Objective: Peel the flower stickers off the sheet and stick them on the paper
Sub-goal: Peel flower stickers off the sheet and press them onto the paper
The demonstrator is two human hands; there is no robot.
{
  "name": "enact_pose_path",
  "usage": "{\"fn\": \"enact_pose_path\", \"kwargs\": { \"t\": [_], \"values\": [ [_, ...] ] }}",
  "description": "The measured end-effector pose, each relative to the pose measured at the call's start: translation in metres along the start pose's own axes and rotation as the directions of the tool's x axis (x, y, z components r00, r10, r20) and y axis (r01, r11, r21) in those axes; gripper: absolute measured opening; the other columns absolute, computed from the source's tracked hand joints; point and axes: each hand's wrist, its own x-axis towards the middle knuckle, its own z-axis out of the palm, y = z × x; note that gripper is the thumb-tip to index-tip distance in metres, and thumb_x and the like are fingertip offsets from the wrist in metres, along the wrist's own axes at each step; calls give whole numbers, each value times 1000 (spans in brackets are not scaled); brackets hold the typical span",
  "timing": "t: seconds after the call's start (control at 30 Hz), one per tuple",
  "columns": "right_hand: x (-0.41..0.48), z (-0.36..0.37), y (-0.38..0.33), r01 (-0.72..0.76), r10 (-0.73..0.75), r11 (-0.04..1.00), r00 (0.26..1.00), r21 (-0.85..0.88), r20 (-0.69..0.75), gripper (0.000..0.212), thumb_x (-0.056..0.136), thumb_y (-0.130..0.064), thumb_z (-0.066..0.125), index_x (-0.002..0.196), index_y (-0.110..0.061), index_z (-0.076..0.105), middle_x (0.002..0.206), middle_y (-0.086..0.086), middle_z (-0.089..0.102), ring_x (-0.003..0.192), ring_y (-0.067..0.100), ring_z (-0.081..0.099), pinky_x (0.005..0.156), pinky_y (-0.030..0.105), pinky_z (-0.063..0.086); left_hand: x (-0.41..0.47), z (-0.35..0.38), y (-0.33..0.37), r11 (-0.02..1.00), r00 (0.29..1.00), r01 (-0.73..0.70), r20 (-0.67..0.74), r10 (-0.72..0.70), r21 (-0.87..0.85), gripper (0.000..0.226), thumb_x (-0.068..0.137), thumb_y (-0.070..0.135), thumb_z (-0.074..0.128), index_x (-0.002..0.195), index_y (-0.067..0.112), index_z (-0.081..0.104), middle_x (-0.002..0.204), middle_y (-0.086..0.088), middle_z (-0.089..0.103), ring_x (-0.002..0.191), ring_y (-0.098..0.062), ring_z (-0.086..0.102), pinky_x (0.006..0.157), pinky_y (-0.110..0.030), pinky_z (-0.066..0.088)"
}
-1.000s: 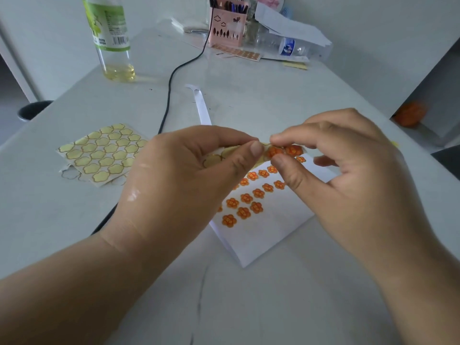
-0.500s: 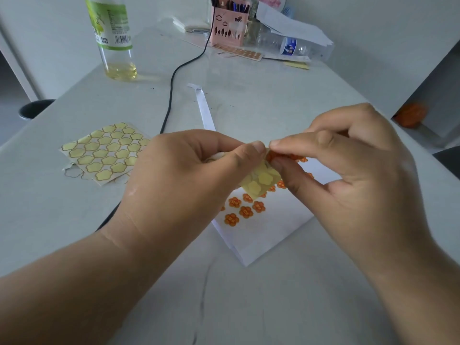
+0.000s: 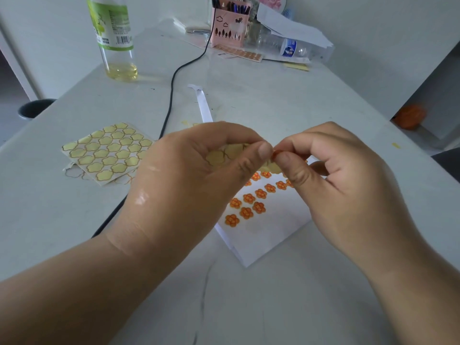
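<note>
1. Since half a second ago, the flap of sticker sheet (image 3: 216, 156) that hung below the thumbs has been drawn up, and only a small yellow edge shows under them; both hands sit almost where they were, the right knuckles a little lower.
2. Left hand (image 3: 189, 180): fingers curled; thumb and forefinger pinch the sheet, whose pale yellow flower outlines show in the hollow of the hand.
3. Right hand (image 3: 348, 185): thumb and forefinger pinch an orange flower sticker (image 3: 275, 154) at the sheet's edge, at three o'clock of the left thumb tip; the other fingers curl inward; whether the sticker is fully off the sheet I cannot tell.
4. Sheet and sticker are held in the air above the white paper (image 3: 268, 232), which lies on the table (image 3: 273, 307) at six o'clock of the pinch; rows of stuck flowers (image 3: 246, 212) run across it, partly hidden by the hands.
5. At nine o'clock of the left hand lie spent sheets (image 3: 107, 151) of pale flower shapes, stacked; a black cable (image 3: 171, 95) runs from behind the left wrist toward twelve o'clock.
6. At eleven o'clock stands a bottle (image 3: 117, 38) with a little yellow liquid; at twelve o'clock, far back, a pink pen holder (image 3: 230, 26); at one o'clock a clear bottle (image 3: 298, 48) lies on its side under loose papers; a white paper strip (image 3: 204, 105) lies just beyond the hands.
</note>
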Motion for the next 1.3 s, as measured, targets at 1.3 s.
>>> {"fn": "enact_pose_path", "kwargs": {
  "t": [1.3],
  "values": [
    [-4,3,24,-606,557,793,688,-52,466,10,91,-53,70,85,-51,79,82,-24,77,76,-4,68,70,27,49,8,7,-16,732,816,529,20,-578,-428,21,77,62,77,85,45,85,80,17,74,84,-7,63,97,-44,61]
  ]
}}
